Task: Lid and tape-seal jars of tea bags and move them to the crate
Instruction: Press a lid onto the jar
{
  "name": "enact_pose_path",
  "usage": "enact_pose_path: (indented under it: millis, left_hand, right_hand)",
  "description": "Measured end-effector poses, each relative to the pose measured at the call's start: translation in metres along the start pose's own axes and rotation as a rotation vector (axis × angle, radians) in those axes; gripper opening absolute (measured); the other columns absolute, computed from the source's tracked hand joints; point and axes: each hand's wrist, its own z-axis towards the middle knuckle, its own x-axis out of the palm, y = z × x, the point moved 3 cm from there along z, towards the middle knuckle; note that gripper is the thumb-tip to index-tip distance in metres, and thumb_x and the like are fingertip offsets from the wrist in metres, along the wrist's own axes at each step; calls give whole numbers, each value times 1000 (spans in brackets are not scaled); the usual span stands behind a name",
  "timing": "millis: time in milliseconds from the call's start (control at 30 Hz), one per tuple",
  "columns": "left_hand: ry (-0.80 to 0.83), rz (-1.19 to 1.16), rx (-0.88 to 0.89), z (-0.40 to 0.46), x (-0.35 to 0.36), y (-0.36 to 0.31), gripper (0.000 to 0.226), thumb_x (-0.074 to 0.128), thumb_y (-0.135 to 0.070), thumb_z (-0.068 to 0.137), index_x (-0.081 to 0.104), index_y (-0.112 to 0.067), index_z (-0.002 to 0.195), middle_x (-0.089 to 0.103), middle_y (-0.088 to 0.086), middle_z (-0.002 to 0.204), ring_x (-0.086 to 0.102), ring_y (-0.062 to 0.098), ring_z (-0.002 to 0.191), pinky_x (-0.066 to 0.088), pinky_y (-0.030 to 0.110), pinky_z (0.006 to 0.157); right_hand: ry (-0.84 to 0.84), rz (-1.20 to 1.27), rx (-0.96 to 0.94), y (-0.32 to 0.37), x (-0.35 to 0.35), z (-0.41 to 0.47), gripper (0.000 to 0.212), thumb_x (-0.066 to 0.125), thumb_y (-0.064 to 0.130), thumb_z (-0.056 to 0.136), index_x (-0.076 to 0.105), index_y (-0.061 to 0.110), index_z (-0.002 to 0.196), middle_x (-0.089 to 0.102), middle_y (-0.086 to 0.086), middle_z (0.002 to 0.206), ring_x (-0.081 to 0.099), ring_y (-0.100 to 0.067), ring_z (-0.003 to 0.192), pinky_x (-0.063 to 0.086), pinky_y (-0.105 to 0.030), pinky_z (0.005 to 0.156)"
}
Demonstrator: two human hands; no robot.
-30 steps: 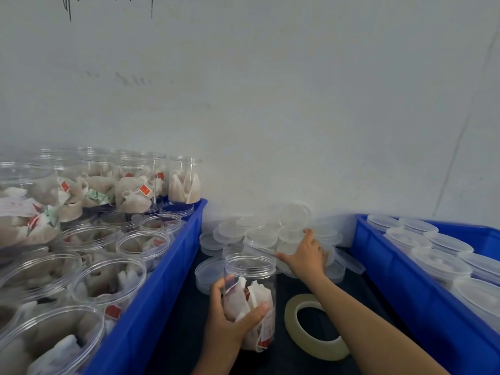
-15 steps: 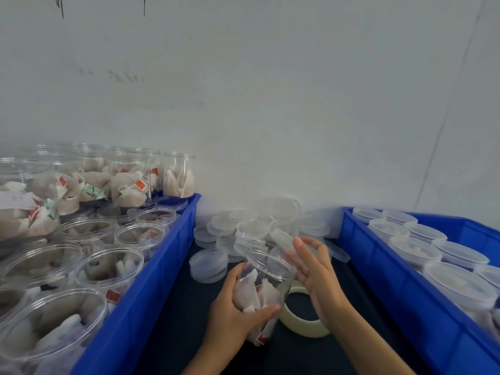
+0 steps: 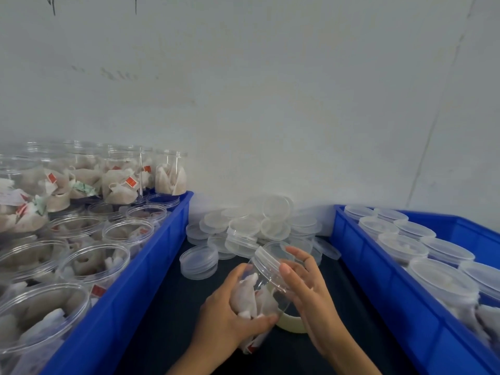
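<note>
We are holding a clear jar (image 3: pixel 258 296) of tea bags (image 3: pixel 244 300) over the dark table (image 3: pixel 167 315), tilted so that its mouth is leaning away from us and to the right. Our left hand (image 3: pixel 230 318) is wrapping around the jar's lower body, thumb curled across the front. Our right hand (image 3: pixel 305 285) is meeting the jar's top, fingers bent around a clear lid (image 3: pixel 273 262); the lid seems to be sitting on the mouth, though the glare is making it hard to tell whether it is fully seated. A roll of tape (image 3: pixel 292 324) is lying on the table just behind the jar, partly hidden by our right hand. A heap of loose lids (image 3: pixel 251 226) is lying against the wall. A blue crate (image 3: pixel 151 263) of open jars is standing on the left, and a blue crate (image 3: pixel 384 280) of lidded jars on the right.
</note>
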Motion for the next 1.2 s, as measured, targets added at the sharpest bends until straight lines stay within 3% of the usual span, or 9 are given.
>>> enact_pose_path:
  millis: [167,333,433,567,700,800,900,1067,1200]
  left_hand:
    - [82,-69,-21,2,-1,-2,78,87,-61,45,44,-72,110,51,-48,115,58,-17,102,45,5,76]
    - [217,-262,-146,6,-1,6,91,93,-43,44,53,-36,125,67,-11,119,65,-2,103,49,9,78]
    - [212,-300,-163,4,3,5,91,87,-50,44,49,-42,126,69,-17,114,65,-1,103,50,11,77]
    - [-30,-310,-270,-3,11,14,105,86,-63,40,37,-38,128,56,-11,121,60,4,101,51,19,71]
    - [-53,-380,-290,-5,15,24,101,82,-42,44,26,-34,128,54,-7,111,61,7,95,51,17,62]
    - [46,-395,-263,-6,9,29,101,88,-18,52,24,-38,128,53,-7,114,65,8,95,53,17,67]
    - [97,-368,-223,-7,9,31,94,89,-15,55,28,-39,123,54,-5,118,66,7,96,53,16,73]
    - [-67,-577,-240,-5,6,35,106,96,-18,40,36,-46,123,64,13,114,67,28,102,55,47,89]
    - [-127,-756,-222,2,2,37,83,79,-23,56,46,-49,128,68,5,116,70,26,101,57,50,84]
  right_hand:
    - [13,0,-10,2,-2,1,65,78,58,59,58,42,119,66,-2,118,67,-25,105,50,-58,94]
    - [70,128,11,0,-1,2,68,83,52,56,62,39,120,64,-6,123,66,-30,109,56,-48,90]
    - [42,181,18,-3,1,2,62,85,46,62,63,34,119,68,-7,117,68,-31,105,58,-42,85]
    - [-102,235,-3,-5,2,1,58,79,41,62,64,27,116,71,-6,110,71,-26,90,59,-36,74]
    - [-177,254,-20,-9,5,-1,64,78,44,58,62,26,117,72,-2,103,67,-21,84,56,-38,77]
    - [-201,245,-24,-9,5,-1,64,77,44,60,61,25,119,74,1,93,66,-24,85,56,-44,81]
    - [-231,309,25,-12,-1,1,61,75,38,65,60,21,121,69,-10,115,68,-33,100,54,-49,93]
    - [-184,356,64,-10,-7,2,67,73,34,67,53,16,129,74,-6,102,73,-20,87,60,-32,71]
    - [-94,243,55,-7,-6,4,74,73,40,67,50,17,133,61,-23,119,69,-21,102,58,-32,77]
